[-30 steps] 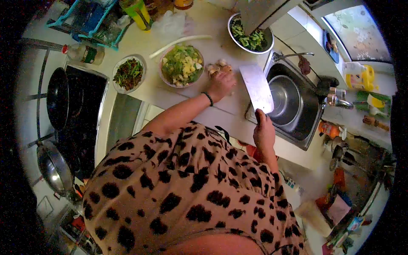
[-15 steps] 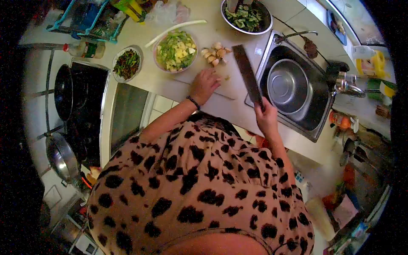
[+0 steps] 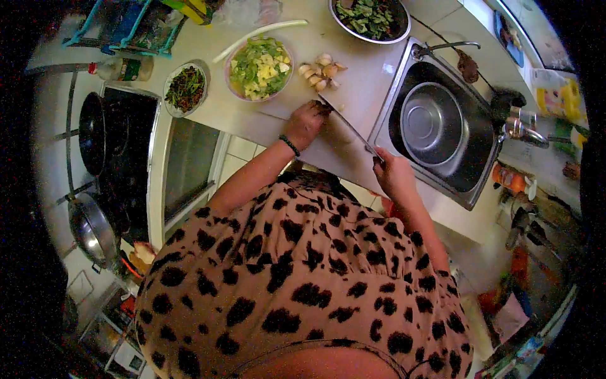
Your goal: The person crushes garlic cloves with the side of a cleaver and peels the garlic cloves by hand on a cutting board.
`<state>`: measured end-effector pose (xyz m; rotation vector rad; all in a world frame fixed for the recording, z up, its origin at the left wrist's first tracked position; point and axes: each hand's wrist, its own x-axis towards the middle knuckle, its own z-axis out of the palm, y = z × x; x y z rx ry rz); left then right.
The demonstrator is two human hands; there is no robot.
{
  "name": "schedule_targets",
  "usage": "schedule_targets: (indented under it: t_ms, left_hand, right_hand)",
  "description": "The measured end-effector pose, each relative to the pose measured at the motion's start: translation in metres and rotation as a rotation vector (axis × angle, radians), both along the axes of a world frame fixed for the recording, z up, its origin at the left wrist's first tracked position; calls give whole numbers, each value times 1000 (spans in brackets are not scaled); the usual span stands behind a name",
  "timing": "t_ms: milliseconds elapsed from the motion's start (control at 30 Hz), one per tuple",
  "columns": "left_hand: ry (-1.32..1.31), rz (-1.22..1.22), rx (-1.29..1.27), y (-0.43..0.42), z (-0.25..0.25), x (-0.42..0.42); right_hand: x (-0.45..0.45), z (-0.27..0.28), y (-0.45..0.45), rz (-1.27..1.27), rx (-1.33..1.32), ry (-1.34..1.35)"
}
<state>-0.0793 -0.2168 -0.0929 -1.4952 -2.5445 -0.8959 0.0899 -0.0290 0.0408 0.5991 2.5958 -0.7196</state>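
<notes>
My right hand grips the handle of a kitchen knife, its blade seen nearly edge-on and pointing up and left. Close to the blade's tip is my left hand, fingers curled in on the worktop; whatever they hold is hidden. Just beyond sits a small heap of garlic cloves, some with skin on. A small pale piece lies to the right of the blade. Left of the garlic stands a bowl of chopped green and pale yellow vegetables.
A long pale green stalk lies behind the bowl. Further left are a plate of cut greens and the stove. A bowl of dark leaves stands at the back. On the right, the sink holds a metal basin.
The knife has swung left and turned from flat-side view to edge-on, its tip now by my left hand. My left fingers have curled in.
</notes>
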Motion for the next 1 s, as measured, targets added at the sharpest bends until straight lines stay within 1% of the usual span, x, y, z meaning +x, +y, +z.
schedule_targets:
  t_ms: [33,133,200,267,300,333,367,400,467,500,533,567,600,633,667,700,733,767,800,867,900,967,1000]
  left_hand:
    - [19,-8,-11,1,-6,0]
    - [40,16,-1,1,4,-2]
    - [35,34,24,-1,7,-6]
    - [58,-36,-112,-5,0,-3]
    - [76,-27,-98,-2,-1,-8]
    - [77,-10,-3,-3,-1,-9]
    - [64,2,86,-6,-5,-3]
    - [68,11,89,-6,-16,-2]
    - [4,-16,-103,0,-32,-8]
    - [10,-8,-90,1,-8,-11]
    - [3,4,69,-3,19,-10]
    - [-8,15,227,-9,42,-9]
    - [-4,26,236,-18,48,-6]
    - [-41,108,285,-31,52,-3]
    - [-68,210,327,-51,54,-3]
    - [-53,265,321,-72,51,-5]
    - [-390,438,325,-94,41,-5]
    - [-736,600,344,-114,32,-1]
    - [-717,640,358,-130,22,-3]
    - [-1226,828,568,-153,1,-24]
    - [-1228,829,574,-154,13,-32]
    - [-1426,723,812,-148,31,-52]
    - [-1435,708,816,-147,21,-58]
  right_hand:
    - [0,3,1,4,2,1]
    - [-10,6,-2,-16,-63,44]
    - [-22,2,-3,-31,-52,-118]
    - [-19,-35,-4,10,-84,-146]
    - [-19,-50,-4,10,-48,-28]
    - [-20,-55,-3,16,-18,85]
    - [-18,-52,-6,-3,-52,127]
    - [-14,-45,-9,7,-49,131]
    - [-9,-24,-14,-108,-187,298]
    - [-7,-13,-13,-104,-123,167]
    - [-3,-8,-12,-97,-109,174]
    - [0,-2,-13,-149,-75,191]
    - [4,2,-15,-194,-46,206]
    - [14,-15,-12,-177,13,318]
    - [17,-23,-15,-129,0,319]
    - [18,-29,-18,-150,77,393]
    - [14,-35,-21,-166,147,473]
    - [9,-41,-27,-174,171,482]
    - [4,-47,-30,-134,153,496]
    - [-3,-58,-34,-173,141,312]
    - [-8,-62,-40,-212,80,230]
    - [-11,-88,-45,-183,80,261]
    - [-21,-84,-52,-144,68,291]
